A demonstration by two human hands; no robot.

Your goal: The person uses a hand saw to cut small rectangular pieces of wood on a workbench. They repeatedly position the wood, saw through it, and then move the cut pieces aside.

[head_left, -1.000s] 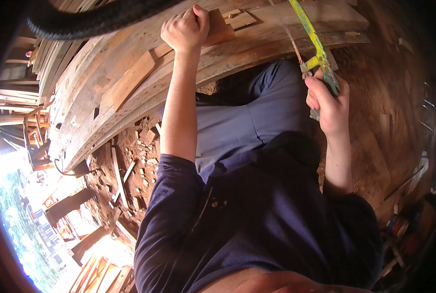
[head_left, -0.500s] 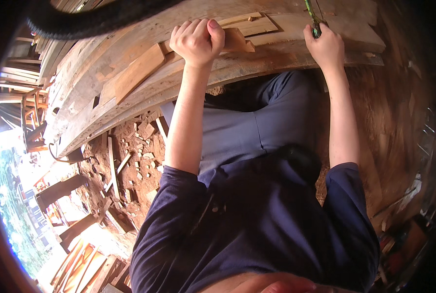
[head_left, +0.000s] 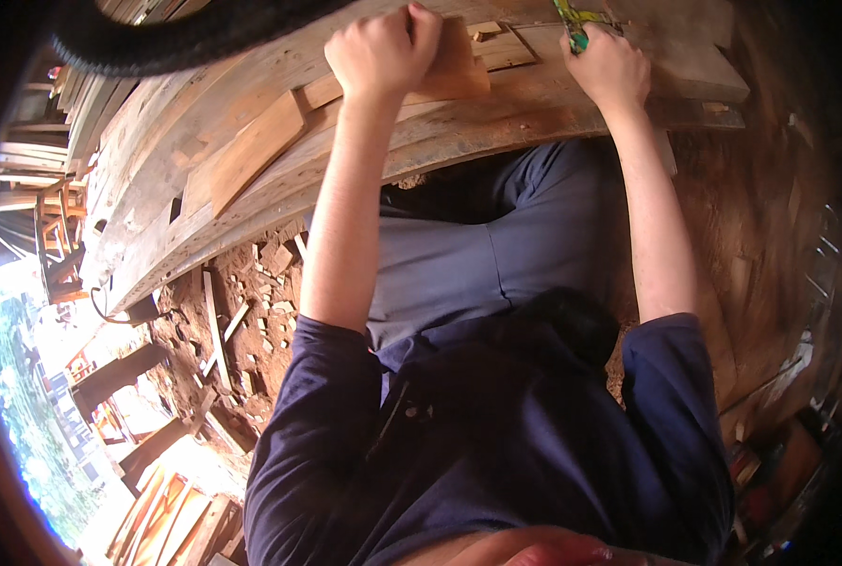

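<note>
- Showed a yellow-and-green saw (head_left: 569, 19) right of centre at the upper edge of the head view, over the plank surface (head_left: 525, 104) and partly cut off by the border.
- Gripped this saw in the right hand (head_left: 611, 71), with the thumb along the green part and the knuckles turned upward.
- Could not tell whether to read blade and wood as touching or apart, for want of a clear view of the blade.
- Clenched the left hand (head_left: 378, 49) into a fist, thumb uppermost, at the left end of a reddish-brown board (head_left: 463, 71); could not tell of anything grasped inside.
- Suggested, as a judgement, sawing as the step in hand, with the left hand steadying the wood; left open the choice between placing and mid-stroke.
- Called, as a judgement, for firm left-hand pressure well clear of the blade, and for a square blade ahead of any full stroke.
- Displayed, right of the reddish-brown board, a thin wooden piece (head_left: 509, 49) bearing a small offcut (head_left: 485, 30); farther left, a longer pale board (head_left: 262, 146).
- Framed dark grey trousers (head_left: 458, 255) between the forearms (head_left: 336, 226), below the near plank edge.
- Scattered wood scraps (head_left: 276, 258) over brown ground (head_left: 185, 330) at lower left.
- Ended outward in stacked timber (head_left: 34, 174) and a bright opening (head_left: 34, 406) at far left.
</note>
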